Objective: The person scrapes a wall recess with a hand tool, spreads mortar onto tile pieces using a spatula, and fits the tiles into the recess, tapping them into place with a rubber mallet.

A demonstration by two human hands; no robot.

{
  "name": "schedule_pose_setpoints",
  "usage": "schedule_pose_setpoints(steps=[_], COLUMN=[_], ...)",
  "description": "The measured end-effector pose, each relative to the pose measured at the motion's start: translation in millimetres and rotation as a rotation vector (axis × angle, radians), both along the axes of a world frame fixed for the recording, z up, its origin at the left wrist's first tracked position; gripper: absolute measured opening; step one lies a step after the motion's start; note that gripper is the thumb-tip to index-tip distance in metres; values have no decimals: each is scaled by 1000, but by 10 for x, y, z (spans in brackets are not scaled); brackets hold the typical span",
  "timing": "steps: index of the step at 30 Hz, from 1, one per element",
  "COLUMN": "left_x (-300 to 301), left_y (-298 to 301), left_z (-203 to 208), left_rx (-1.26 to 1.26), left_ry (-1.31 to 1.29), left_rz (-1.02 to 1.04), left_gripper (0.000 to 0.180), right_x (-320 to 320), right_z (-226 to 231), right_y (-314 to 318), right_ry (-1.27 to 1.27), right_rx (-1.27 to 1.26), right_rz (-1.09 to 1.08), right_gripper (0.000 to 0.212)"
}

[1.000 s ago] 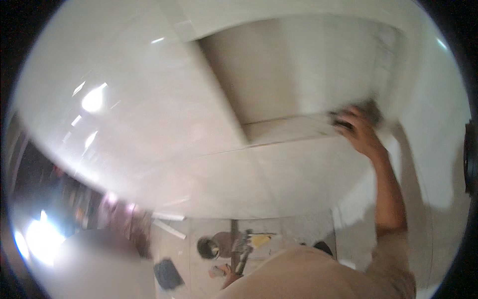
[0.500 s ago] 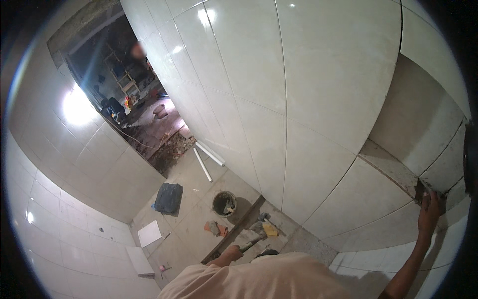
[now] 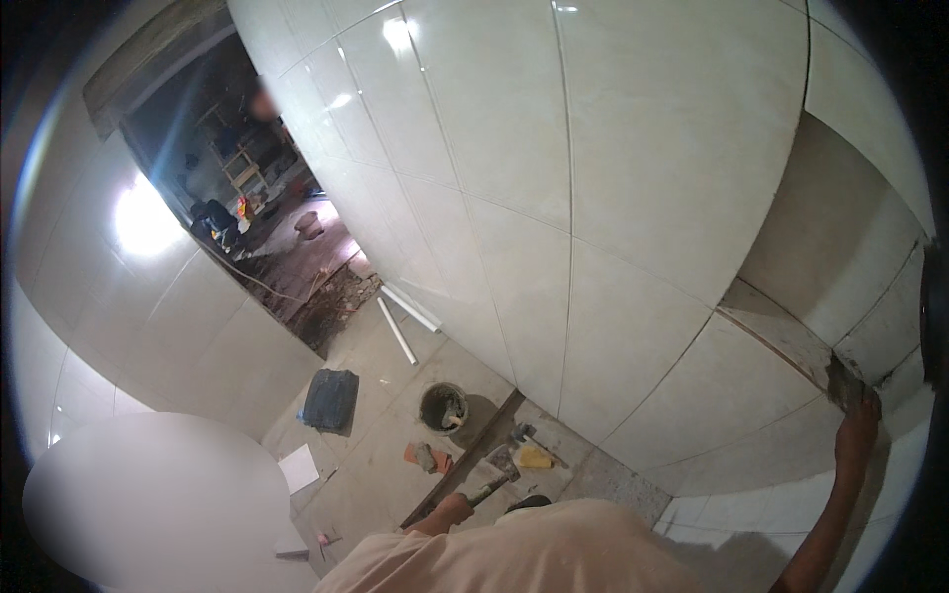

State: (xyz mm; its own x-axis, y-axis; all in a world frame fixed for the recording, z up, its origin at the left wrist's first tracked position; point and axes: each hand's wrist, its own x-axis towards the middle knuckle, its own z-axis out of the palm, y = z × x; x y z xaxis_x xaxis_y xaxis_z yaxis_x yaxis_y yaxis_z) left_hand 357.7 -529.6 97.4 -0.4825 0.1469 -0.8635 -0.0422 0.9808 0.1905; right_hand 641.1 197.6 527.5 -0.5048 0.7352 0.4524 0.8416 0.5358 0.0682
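Observation:
Low in the middle, my left hand (image 3: pixel 455 510) is closed round the dark handle of a tool with a grey metal head (image 3: pixel 505 465); its exact kind is unclear. Far to the right, my right hand (image 3: pixel 858 415) reaches up with its fingers stretched against the lower corner of a wall recess (image 3: pixel 830 222). Dark, rough mortar (image 3: pixel 840 379) shows at the fingertips. Whether anything small lies under the fingers is hidden. Beside the tool on the floor are a yellow sponge-like block (image 3: pixel 536 459) and a hammer-like tool (image 3: pixel 524 432).
A bucket (image 3: pixel 427 397) with a tool in it stands near broken reddish pieces (image 3: pixel 413 455). A dark bag (image 3: pixel 331 400), white pipes (image 3: pixel 397 331) and a white tile (image 3: pixel 299 468) lie farther left. A dark floor channel (image 3: pixel 474 440) runs past. A doorway (image 3: pixel 237 168) opens beyond.
My left hand and its tool have shifted slightly left and down. My right hand has moved slightly down, with its fingers closer together. A pale blurred patch now covers the lower left.

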Motion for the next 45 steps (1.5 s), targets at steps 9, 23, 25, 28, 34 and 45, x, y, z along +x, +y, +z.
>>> schedule_pose_setpoints(steps=[9, 23, 25, 28, 34, 45], left_x=[-293, -550, -578, -630, -764, -348], left_y=[209, 893, 849, 831, 847, 2749], left_z=[-117, 65, 99, 128, 270, 2177], left_rx=[203, 295, 289, 307, 401, 977], left_ry=[10, -13, -6, 6, 63, 125], left_rz=[-70, -87, -101, -134, -255, -530], left_gripper=[31, 31, 31, 31, 32, 36], right_x=[-294, -574, -743, -794, -481, -241], right_z=[16, 260, 325, 339, 365, -853], right_y=[-334, -340, -468, -592, -829, -2204], right_ry=[116, 207, 277, 357, 384, 924], right_rx=[177, 114, -11, -39, -161, -238], right_rz=[248, 103, 179, 322, 429, 277], right_gripper=[30, 31, 28, 24, 21, 9])
